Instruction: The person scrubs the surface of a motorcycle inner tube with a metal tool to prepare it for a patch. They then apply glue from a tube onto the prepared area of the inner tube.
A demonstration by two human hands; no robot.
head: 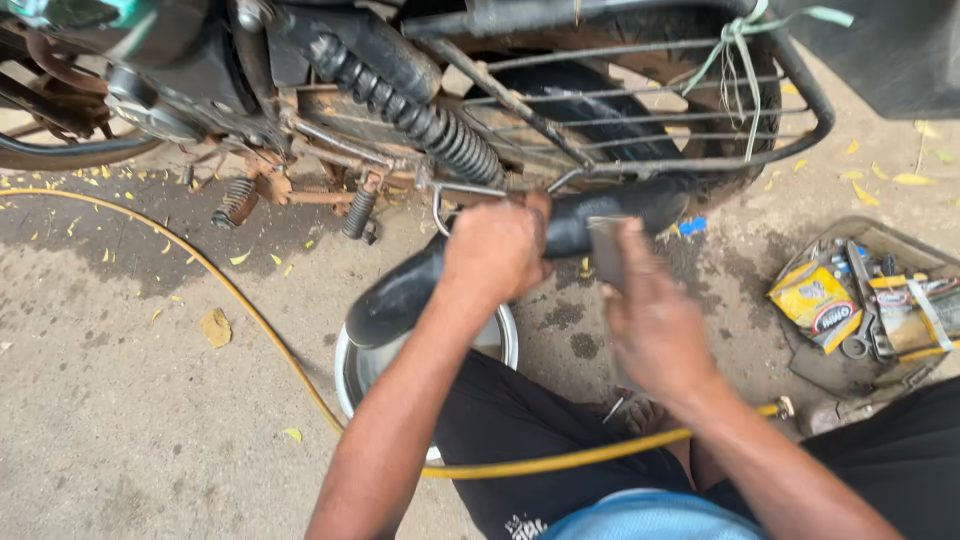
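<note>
A black rubber inner tube hangs out from under the rear of a motorcycle. My left hand is shut around the tube near its middle. My right hand holds a small flat grey piece against the tube just to the right of my left hand. The tube's lower end droops over a round metal basin on the ground. My fingers hide the patch of tube under the grey piece.
The motorcycle's rear shock spring and wire side guard stand close above my hands. A yellow hose runs across the concrete and over my lap. An open box of tools and packets lies at the right.
</note>
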